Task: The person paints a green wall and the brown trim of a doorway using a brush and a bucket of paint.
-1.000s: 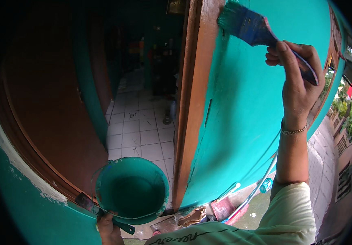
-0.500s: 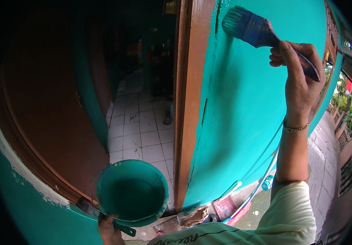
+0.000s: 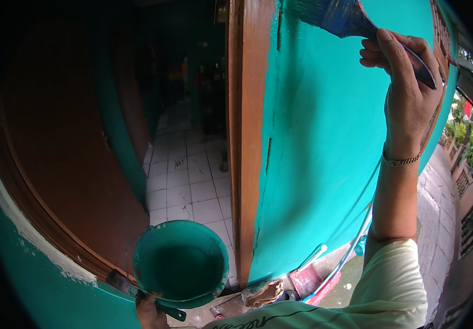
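My right hand (image 3: 412, 82) is raised at the upper right, its thumb and fingers closed round the handle of a wide blue paintbrush (image 3: 340, 19). The bristles reach the top edge of the picture, by the turquoise wall (image 3: 324, 137) beside the brown door frame (image 3: 251, 120); whether they touch it I cannot tell. Low in the doorway, my left hand (image 3: 149, 312) grips a green bucket (image 3: 212, 241) at its near left side, with turquoise paint inside. A flat tool with a dark blade (image 3: 120, 281) and a green handle (image 3: 172, 312) is held against the bucket by the same hand.
White floor tiles (image 3: 176, 194) run into a dark room past a brown door (image 3: 55, 148). Below the wall lie a reddish tray (image 3: 306, 281), a white roller-like stick (image 3: 313, 256) and a torn bag (image 3: 264, 293). A pale hose (image 3: 346, 253) curves alongside. Paving (image 3: 436, 208) lies at the right.
My right hand and the paintbrush have moved up, so the bristles now run to the picture's top edge. The bucket sits slightly lower in the picture, and the view has shifted a little.
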### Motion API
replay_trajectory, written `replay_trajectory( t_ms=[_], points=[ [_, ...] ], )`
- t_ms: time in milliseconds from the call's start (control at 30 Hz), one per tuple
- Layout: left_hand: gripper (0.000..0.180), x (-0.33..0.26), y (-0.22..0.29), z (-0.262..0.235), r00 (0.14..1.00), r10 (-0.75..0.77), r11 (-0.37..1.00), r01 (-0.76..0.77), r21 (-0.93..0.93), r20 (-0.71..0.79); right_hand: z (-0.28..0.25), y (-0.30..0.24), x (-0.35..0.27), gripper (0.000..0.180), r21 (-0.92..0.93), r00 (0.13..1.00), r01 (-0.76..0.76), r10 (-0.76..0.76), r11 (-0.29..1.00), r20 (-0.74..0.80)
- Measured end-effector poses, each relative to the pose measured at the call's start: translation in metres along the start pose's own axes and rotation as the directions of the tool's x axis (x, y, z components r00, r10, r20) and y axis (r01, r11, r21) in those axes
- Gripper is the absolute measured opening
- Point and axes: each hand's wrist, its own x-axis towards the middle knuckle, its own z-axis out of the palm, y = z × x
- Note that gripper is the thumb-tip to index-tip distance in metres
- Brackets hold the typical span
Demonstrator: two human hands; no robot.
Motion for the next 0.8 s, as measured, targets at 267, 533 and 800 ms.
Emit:
replay_trajectory(
  t_ms=[267,533,800],
  points=[
    [0.033,0.008,-0.003,-0.011,1.0,-0.016,0.999,0.017,0.044,-0.01,-0.017,0.024,0.017,0.019,0.065,0.99,-0.135,0.133,0.989,0.046],
    [0.032,0.009,-0.003,-0.013,0.999,-0.023,1.0,0.024,0.02,-0.043,-0.065,0.026,0.029,0.036,0.331,0.925,-0.318,0.214,0.889,0.315],
    [0.029,0.006,-0.003,-0.005,0.997,-0.001,0.999,0.004,0.04,-0.072,-0.07,0.036,0.024,0.029,0.616,0.91,-0.395,0.199,0.682,0.363]
  ],
)
